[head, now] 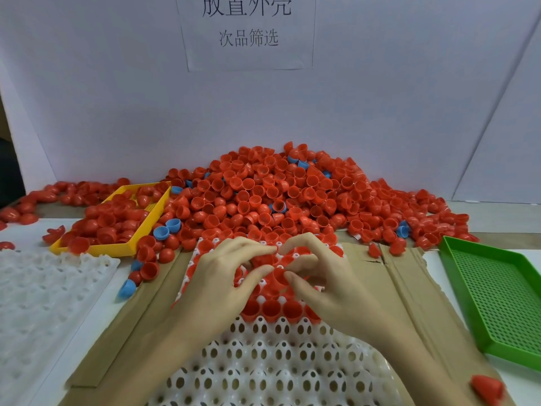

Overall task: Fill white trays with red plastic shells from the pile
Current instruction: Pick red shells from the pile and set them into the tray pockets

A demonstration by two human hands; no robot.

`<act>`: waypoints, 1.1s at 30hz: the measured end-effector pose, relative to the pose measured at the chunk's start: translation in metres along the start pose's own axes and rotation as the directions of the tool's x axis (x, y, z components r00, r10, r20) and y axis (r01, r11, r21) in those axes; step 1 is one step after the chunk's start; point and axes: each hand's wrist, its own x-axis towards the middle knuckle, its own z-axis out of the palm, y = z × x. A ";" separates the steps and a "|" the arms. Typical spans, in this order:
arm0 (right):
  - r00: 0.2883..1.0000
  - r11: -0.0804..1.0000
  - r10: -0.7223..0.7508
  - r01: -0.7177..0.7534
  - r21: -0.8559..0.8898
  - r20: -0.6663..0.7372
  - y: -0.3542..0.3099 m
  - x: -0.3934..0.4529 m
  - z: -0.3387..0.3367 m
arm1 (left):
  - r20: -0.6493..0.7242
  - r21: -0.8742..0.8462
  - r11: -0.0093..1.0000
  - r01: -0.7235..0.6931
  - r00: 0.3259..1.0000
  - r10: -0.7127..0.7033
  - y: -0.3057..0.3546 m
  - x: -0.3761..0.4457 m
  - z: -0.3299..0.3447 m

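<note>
A big pile of red plastic shells (272,194) lies against the back wall. In front of it a white tray (263,356) with holed cups rests on brown cardboard; its far rows hold red shells (272,309), its near rows are bare. Both hands hover over the filled part. My left hand (222,276) and my right hand (325,282) meet at one red shell (278,275), thumbs and fingertips pinching it from both sides.
A yellow tray (128,246) full of red shells sits at the left. Another white tray (44,291) lies at the far left, a green mesh tray (497,294) at the right. Blue shells (164,230) are scattered in the pile. One red shell (487,386) lies near my right forearm.
</note>
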 end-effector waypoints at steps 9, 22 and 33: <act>0.992 0.961 -0.125 0.119 -0.248 -0.007 0.005 0.001 -0.001 | 0.016 0.057 0.996 -0.071 0.997 0.070 0.004 -0.001 -0.002; 0.995 0.881 0.058 -0.088 -0.465 -0.079 -0.007 0.001 -0.041 | -0.095 0.043 0.999 0.007 0.995 -0.003 -0.019 0.003 -0.003; 0.927 0.628 0.364 -0.170 -0.760 0.093 -0.009 -0.019 -0.043 | -0.086 0.285 0.957 -0.051 0.993 0.078 -0.052 0.012 -0.014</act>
